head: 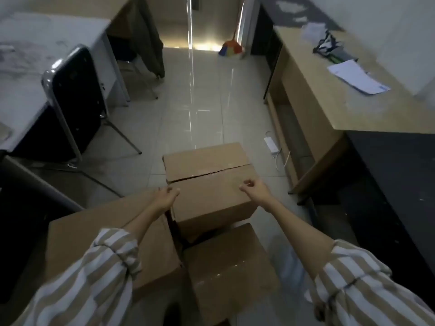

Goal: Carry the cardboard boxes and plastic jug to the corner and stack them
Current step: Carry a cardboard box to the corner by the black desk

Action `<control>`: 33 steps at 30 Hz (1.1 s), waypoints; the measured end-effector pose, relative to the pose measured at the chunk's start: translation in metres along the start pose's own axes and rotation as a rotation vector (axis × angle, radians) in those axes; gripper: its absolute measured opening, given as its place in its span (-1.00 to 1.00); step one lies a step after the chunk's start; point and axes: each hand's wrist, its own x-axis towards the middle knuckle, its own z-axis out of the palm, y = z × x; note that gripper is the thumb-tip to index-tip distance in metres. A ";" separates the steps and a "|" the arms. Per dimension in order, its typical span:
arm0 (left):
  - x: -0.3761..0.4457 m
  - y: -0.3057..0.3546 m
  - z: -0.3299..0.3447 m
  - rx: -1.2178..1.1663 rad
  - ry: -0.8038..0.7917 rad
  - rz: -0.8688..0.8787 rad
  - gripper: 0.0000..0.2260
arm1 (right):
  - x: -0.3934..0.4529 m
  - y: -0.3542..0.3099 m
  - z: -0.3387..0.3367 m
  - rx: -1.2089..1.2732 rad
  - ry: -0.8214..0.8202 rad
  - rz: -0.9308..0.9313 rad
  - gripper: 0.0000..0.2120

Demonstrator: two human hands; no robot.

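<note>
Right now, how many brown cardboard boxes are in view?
3. One taped-top brown cardboard box beneath both hands, one large box at lower left, one box nearest the camera. Others may lie outside the frame.

far box (207,175) on floor | two boxes (110,243) nearer, side by side | chair (70,95) left | desk (353,90) right
</note>
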 end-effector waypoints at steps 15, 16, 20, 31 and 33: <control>0.173 -0.050 0.064 -0.630 0.144 -0.085 -0.62 | 0.221 0.066 0.046 -0.193 0.347 0.169 0.02; 0.174 -0.049 0.061 -0.664 0.107 -0.099 -0.65 | 0.223 0.066 0.042 -0.172 0.318 0.200 0.04; 0.173 -0.043 0.053 -0.718 -0.064 -0.168 -0.42 | 0.215 0.063 0.025 0.001 0.198 0.266 0.15; 0.062 0.078 0.004 -0.570 -0.231 -0.069 -0.58 | 0.076 0.030 -0.087 0.336 0.257 0.193 -0.11; 0.035 0.103 -0.013 -0.543 -0.245 -0.029 -0.53 | 0.039 0.012 -0.109 0.386 0.280 0.171 0.05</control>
